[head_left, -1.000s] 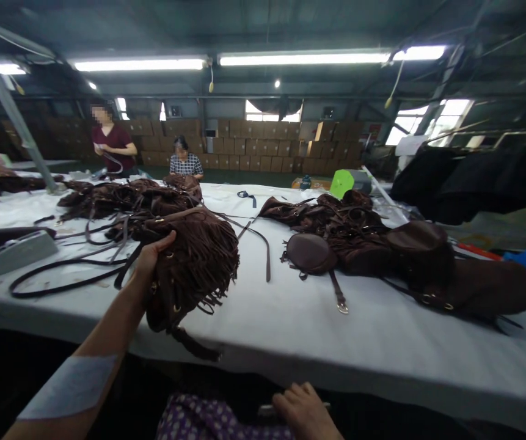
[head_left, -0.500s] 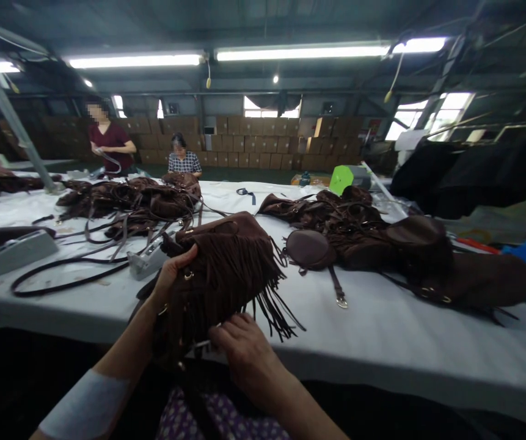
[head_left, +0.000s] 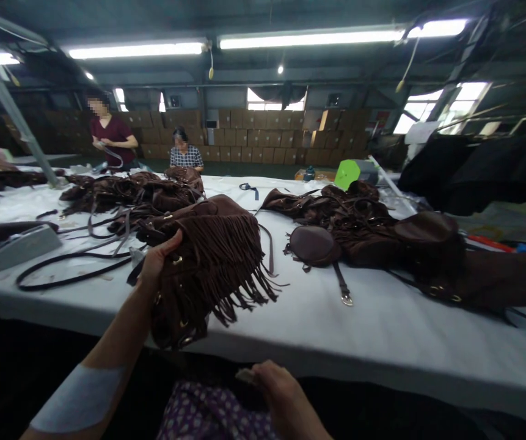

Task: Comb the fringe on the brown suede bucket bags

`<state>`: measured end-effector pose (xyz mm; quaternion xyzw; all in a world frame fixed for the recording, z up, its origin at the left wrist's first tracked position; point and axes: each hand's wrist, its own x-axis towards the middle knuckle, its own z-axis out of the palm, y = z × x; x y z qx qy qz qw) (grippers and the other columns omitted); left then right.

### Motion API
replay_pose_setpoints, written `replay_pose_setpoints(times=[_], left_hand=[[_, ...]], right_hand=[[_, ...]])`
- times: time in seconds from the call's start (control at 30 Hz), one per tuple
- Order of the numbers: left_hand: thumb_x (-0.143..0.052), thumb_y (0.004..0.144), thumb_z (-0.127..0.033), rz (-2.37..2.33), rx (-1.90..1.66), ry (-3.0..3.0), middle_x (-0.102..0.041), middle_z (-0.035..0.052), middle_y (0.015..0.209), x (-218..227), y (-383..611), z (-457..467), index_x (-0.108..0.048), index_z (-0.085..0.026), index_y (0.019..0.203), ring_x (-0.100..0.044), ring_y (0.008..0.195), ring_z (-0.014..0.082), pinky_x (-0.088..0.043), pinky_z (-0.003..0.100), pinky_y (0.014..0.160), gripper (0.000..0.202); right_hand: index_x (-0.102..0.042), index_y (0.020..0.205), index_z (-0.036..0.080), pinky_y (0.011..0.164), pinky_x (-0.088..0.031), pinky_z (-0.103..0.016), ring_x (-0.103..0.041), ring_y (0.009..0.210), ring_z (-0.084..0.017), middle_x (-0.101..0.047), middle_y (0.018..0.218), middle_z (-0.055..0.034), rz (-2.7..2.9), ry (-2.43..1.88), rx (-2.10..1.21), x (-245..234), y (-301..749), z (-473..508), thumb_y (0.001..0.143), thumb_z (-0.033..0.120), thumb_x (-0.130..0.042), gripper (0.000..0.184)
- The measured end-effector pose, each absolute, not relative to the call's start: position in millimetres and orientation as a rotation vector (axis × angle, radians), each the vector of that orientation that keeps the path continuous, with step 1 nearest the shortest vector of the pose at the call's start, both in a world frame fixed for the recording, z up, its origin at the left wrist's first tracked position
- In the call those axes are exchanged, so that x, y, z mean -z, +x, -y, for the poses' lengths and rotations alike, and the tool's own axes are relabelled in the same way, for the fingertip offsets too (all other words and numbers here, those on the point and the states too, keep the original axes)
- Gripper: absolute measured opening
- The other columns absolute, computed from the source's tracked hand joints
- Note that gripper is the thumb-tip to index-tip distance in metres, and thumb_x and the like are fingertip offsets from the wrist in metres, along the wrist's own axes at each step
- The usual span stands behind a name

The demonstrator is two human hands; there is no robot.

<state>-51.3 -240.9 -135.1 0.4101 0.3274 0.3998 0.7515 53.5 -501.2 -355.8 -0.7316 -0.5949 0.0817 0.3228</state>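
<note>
My left hand is closed on the side of a dark brown fringed bag, thumb on top. The bag is held tilted over the table's front edge, its fringe hanging to the right and brass-coloured rings showing on its near side. Lower down, apart from the bag, my right hand is pinched around a small pale flat piece, whose kind I cannot make out. A round brown bag bottom and a strap with a buckle lie to the right.
Brown bags are heaped at the back left and along the right of the white-covered table. A grey dispenser-like object stands at left. Two people work across the table, before stacked cartons.
My right hand has come away from the bag's lower side, down toward my lap, with the pale piece. My left hand has moved slightly up and left with the bag, whose fringe has swung.
</note>
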Motion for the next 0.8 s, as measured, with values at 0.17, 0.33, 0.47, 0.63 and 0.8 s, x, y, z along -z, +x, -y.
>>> replay_pose_setpoints(times=[0.17, 0.33, 0.47, 0.63, 0.8], left_hand=[[-0.072, 0.074, -0.029, -0.667, -1.016, 0.944, -0.074, 0.0076, 0.09, 150, -47, 266, -0.068, -0.015, 0.103, -0.069, 0.09, 0.0301, -0.06, 0.04, 0.078, 0.033], [-0.084, 0.059, -0.029, -0.677, -1.139, 1.299, -0.071, 0.0062, 0.105, 163, -48, 274, -0.07, -0.017, 0.101, -0.067, 0.098, 0.0275, -0.055, 0.038, 0.088, 0.046], [-0.082, 0.061, -0.027, -0.692, -0.994, 1.287, -0.072, 0.0072, 0.1, 160, -54, 267, -0.069, -0.017, 0.104, -0.069, 0.088, 0.0274, -0.059, 0.037, 0.077, 0.046], [-0.07, 0.073, -0.019, -0.768, -0.64, 0.975, -0.074, 0.0118, 0.079, 155, -54, 258, -0.069, -0.009, 0.097, -0.07, 0.063, 0.0265, -0.061, 0.037, 0.06, 0.026], [-0.067, 0.078, -0.024, -0.704, -0.433, 0.87, -0.073, 0.0132, 0.077, 152, -47, 274, -0.069, -0.009, 0.101, -0.071, 0.069, 0.0293, -0.061, 0.04, 0.063, 0.027]], right_hand=[[-0.055, 0.109, 0.02, 0.055, -0.045, -0.024, -0.059, 0.057, -0.016, -0.062, 0.066, -0.0005, 0.761, -1.613, -0.449, 286, 50, 493, 0.09, 0.051, -0.046, 0.037], [-0.047, 0.116, 0.015, 0.042, -0.04, -0.022, -0.048, 0.041, -0.012, -0.055, 0.054, 0.0032, 0.366, -1.305, -0.852, 274, 28, 466, 0.083, 0.064, -0.048, 0.059], [-0.049, 0.122, 0.019, 0.061, -0.049, -0.028, -0.06, 0.066, -0.016, -0.064, 0.077, -0.0045, 0.787, -1.471, -0.436, 282, 22, 468, 0.093, 0.043, -0.042, 0.038], [-0.061, 0.104, 0.021, 0.081, -0.043, -0.031, -0.054, 0.091, -0.017, -0.061, 0.099, -0.0081, 1.505, -1.591, 0.296, 249, 35, 480, 0.095, 0.017, -0.036, 0.027], [-0.059, 0.105, 0.02, 0.085, -0.037, -0.032, -0.049, 0.09, -0.017, -0.056, 0.095, -0.0047, 1.99, -1.589, 0.459, 198, 50, 469, 0.097, 0.02, -0.038, 0.022]])
